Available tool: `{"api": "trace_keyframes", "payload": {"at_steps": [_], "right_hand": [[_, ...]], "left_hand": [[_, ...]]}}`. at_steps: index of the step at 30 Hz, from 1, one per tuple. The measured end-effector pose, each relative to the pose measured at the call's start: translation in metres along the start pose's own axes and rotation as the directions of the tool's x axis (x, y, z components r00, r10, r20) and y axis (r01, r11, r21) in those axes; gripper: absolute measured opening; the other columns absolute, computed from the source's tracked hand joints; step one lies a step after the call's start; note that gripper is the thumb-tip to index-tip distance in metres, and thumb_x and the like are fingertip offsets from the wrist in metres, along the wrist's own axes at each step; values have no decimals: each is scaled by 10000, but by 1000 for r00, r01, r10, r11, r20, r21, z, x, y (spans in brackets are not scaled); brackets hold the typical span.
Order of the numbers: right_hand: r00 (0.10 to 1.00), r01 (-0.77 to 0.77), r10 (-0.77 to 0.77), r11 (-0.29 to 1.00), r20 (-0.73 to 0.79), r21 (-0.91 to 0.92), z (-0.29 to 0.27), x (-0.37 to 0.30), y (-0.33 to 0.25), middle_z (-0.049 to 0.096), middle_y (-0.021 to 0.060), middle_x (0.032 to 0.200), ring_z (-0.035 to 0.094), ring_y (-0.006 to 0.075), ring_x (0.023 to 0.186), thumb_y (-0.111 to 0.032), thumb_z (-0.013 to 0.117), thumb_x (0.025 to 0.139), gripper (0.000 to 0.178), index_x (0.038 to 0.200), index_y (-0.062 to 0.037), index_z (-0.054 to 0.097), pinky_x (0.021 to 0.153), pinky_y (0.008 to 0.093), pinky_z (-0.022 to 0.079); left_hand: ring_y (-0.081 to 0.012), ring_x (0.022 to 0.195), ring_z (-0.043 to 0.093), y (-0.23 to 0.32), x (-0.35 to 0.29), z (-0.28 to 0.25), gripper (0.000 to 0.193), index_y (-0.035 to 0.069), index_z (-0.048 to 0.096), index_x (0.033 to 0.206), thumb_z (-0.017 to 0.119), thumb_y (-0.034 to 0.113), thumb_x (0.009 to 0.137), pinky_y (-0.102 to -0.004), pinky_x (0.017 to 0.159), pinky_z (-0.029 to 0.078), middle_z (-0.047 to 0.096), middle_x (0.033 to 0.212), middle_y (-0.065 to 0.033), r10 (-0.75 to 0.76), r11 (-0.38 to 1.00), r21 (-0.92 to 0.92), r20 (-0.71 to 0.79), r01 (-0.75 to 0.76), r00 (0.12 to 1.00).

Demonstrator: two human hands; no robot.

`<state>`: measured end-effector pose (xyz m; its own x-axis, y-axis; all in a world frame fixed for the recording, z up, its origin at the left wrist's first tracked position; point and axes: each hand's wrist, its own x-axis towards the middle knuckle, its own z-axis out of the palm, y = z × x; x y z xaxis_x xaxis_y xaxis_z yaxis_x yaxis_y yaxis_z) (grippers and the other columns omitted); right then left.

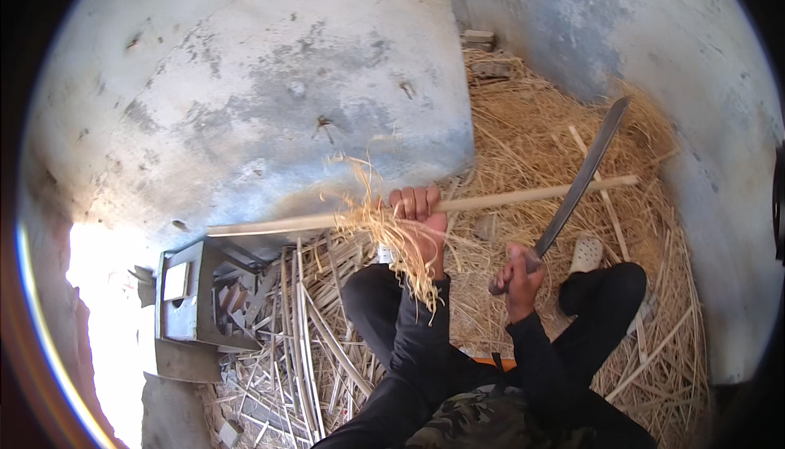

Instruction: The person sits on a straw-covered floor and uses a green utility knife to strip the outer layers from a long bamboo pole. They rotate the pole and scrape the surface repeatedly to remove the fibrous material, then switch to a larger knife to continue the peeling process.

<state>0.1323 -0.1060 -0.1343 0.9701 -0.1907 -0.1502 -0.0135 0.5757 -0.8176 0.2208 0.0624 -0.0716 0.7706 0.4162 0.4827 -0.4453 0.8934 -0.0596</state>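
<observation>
My left hand (pixel 423 218) is closed around a long pale split strip of bamboo or wood (pixel 523 198), held nearly level in front of me. A tuft of curly shavings (pixel 401 249) hangs at that hand, partly over its fingers and wrist. In my right hand (pixel 521 284) is the handle of a machete (pixel 582 179), its long dark blade slanting up and to the right. The blade passes in front of the strip's right part in this view; whether they touch I cannot tell.
Straw-like shavings (pixel 531 110) cover the floor ahead and to the right. Several long split strips (pixel 307 351) lie at the left beside an open-fronted box (pixel 184 326) with scraps inside. A jutting pale wall (pixel 270 81) stands close ahead on the left; another wall (pixel 719 204) borders the right.
</observation>
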Motion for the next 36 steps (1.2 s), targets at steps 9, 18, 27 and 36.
{"api": "trace_keyframes", "payload": {"at_steps": [9,18,27,36], "right_hand": [[980,166,-135,959,-147,230,14,9,-60,529,61,690,472,139,411,-115,601,899,228,1070,18,532,430,307,420],[971,238,-225,931,-77,276,-20,29,-80,595,138,792,507,135,444,-27,618,854,156,975,29,539,451,289,436],[863,458,-481,873,152,166,-14,28,-159,655,147,815,550,120,508,-28,642,854,147,968,14,560,512,248,465],[770,611,-522,768,367,-190,30,-2,-193,642,65,732,560,63,516,-123,672,863,163,963,-2,629,456,201,450]], "left_hand": [[-127,514,326,-34,-85,19,349,118,415,615,529,246,919,-287,607,305,330,528,-4,-164,965,-230,-145,128,976],[-226,986,587,-16,-259,-27,414,29,597,1045,440,401,951,-396,886,440,622,1051,-112,-567,-51,687,-618,725,545],[-232,821,607,23,-172,156,214,-2,593,999,676,59,811,-314,756,470,634,913,-111,-488,-177,974,40,-144,872],[-232,706,630,-54,-47,122,305,12,610,1110,685,110,831,-328,664,495,658,813,-129,-761,-156,933,96,-324,641]]}}
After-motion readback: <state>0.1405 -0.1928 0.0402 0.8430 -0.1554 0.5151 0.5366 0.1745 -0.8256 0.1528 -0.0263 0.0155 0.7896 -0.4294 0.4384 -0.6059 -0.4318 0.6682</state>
